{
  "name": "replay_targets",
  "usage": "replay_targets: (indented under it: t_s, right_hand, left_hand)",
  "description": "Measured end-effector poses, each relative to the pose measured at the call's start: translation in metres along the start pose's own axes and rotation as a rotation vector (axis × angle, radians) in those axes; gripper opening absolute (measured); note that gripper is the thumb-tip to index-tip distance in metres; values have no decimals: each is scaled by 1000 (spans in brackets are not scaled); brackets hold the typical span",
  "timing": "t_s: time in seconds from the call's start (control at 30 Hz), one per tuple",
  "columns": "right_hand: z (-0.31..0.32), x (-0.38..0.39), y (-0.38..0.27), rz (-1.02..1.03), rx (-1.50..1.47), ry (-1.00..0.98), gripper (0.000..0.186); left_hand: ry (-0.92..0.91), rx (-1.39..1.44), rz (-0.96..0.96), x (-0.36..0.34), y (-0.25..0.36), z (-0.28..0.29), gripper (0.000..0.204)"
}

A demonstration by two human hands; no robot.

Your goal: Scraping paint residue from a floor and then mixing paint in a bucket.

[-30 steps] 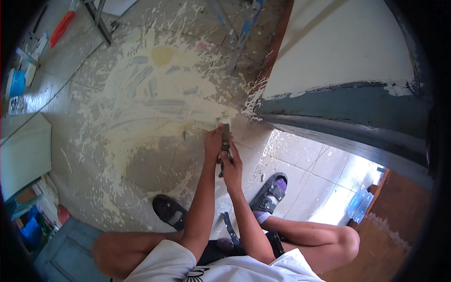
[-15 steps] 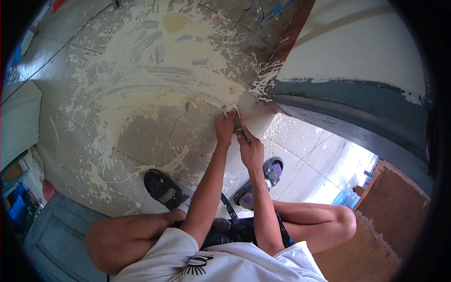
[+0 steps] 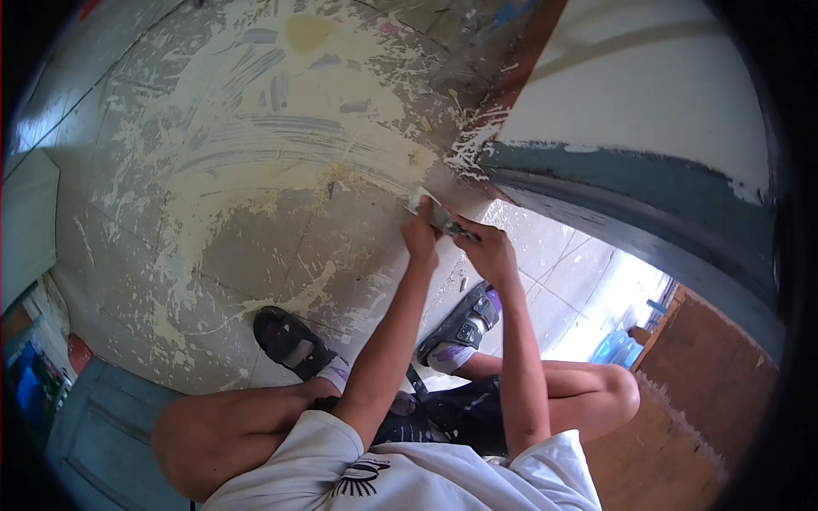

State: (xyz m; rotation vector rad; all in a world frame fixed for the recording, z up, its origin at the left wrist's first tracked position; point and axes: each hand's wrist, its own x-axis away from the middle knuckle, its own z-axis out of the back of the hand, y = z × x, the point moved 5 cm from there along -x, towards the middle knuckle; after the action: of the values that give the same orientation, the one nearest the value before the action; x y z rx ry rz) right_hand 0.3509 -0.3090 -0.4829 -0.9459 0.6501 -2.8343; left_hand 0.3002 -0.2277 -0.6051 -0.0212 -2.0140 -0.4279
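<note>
A scraper with a dark handle is held between my two hands, low over the tiled floor. My right hand is closed round its handle end. My left hand is closed with its fingers pressed on the blade end, where a pale whitish edge shows. Beyond the blade lies a broad patch of dried cream paint, streaked with grey scrape marks. The tool's front edge is at the right-hand border of this patch; I cannot tell whether it touches the floor.
A white and grey-blue panel stands close by on the right. My sandalled feet are planted below my hands. A blue-grey panelled door or board lies at lower left, a brown wooden board at lower right, beside a clear bluish bottle.
My right hand has swung to the right, so the scraper now slants more sideways. My left hand has shifted slightly right and down. The right foot has turned, its toes nearer my hands.
</note>
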Motion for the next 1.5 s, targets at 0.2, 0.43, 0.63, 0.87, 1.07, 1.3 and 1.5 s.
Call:
replay_targets:
  t_s: [0.2, 0.43, 0.63, 0.87, 1.07, 1.3, 1.5]
  right_hand:
    - [14, -9, -18, -8, 123, -12, 34]
    - [-12, -5, -28, -18, 169, 5, 35]
    - [-5, -8, -23, 52, 105, 6, 36]
    - [8, -7, -2, 59, 131, -52, 38]
    - [3, -19, -20, -2, 110, -42, 37]
    - [-6, -21, -38, -1, 127, -38, 37]
    - [-9, -20, -39, 105, 139, 55, 37]
  left_hand:
    - [43, 58, 24, 10, 5, -12, 34]
    - [48, 35, -137, -3, 12, 10, 37]
    - [-2, 82, -64, 4, 15, -2, 37]
    - [-113, 46, 20, 16, -2, -11, 29]
    - [-92, 44, 30, 7, 18, -11, 23]
    - [-62, 81, -23, -2, 32, -5, 26]
    - [-20, 71, -60, -6, 37, -2, 25]
